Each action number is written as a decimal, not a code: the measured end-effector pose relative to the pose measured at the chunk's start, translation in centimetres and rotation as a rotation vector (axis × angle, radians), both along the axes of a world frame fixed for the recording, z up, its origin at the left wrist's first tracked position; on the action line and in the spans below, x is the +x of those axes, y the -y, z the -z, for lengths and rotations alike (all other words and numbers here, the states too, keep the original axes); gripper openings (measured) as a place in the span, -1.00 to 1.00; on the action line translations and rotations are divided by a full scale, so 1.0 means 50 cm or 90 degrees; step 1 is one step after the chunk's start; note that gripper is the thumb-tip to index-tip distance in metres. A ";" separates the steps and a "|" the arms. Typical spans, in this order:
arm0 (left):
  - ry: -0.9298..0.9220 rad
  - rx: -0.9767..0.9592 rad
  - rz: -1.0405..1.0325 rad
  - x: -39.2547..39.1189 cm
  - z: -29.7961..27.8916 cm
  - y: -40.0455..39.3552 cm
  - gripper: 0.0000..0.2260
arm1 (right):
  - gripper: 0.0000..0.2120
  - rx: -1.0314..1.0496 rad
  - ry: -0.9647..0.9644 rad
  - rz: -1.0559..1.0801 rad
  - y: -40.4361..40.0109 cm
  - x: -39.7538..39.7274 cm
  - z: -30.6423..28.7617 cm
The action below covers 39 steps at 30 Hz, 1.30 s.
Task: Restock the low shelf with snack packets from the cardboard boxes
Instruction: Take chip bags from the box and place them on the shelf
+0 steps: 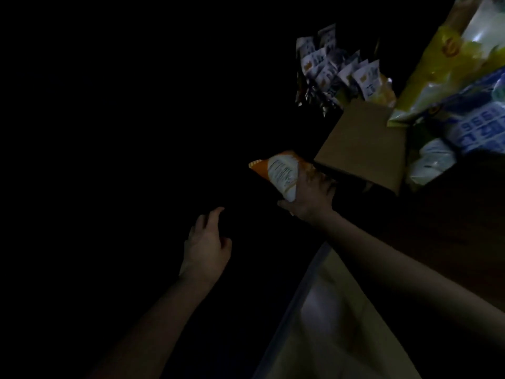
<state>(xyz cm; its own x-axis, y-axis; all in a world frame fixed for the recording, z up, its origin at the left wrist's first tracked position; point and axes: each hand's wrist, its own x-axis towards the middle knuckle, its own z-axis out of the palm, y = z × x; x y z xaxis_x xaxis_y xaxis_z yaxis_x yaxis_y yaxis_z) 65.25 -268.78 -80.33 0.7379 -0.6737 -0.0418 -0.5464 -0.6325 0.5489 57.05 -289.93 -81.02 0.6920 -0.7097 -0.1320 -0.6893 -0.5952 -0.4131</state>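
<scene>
The scene is very dark. My right hand [310,199] grips an orange and white snack packet [278,170] just left of an open cardboard box flap [363,149]. Behind the flap stand several white and blue packets [336,69] in a row. My left hand [207,244] reaches forward at centre with fingers loosely spread, holding nothing. The low shelf itself is lost in the darkness on the left.
Large yellow [448,56] and blue [481,119] snack bags fill the upper right corner. A pale floor strip [336,318] with a light reflection runs below my right forearm.
</scene>
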 end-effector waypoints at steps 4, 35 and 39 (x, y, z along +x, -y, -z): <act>-0.012 -0.012 -0.023 -0.003 0.034 -0.008 -0.47 | -0.11 0.001 -0.001 0.084 -0.002 -0.015 0.032; -0.397 -0.159 -0.256 -0.177 0.018 -0.290 -0.33 | -0.40 -0.058 -0.116 -0.335 -0.333 -0.158 -0.073; -0.361 -0.184 -0.308 -0.172 0.028 -0.274 -0.33 | -0.28 0.049 -0.142 -0.260 -0.326 -0.167 -0.036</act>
<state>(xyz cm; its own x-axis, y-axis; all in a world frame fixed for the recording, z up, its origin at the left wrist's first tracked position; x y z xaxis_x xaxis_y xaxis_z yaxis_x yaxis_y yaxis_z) 56.65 -255.07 -81.74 0.8695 -0.3256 -0.3713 0.1644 -0.5181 0.8394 48.69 -273.63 -79.20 0.8612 -0.3671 -0.3516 -0.4819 -0.8097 -0.3349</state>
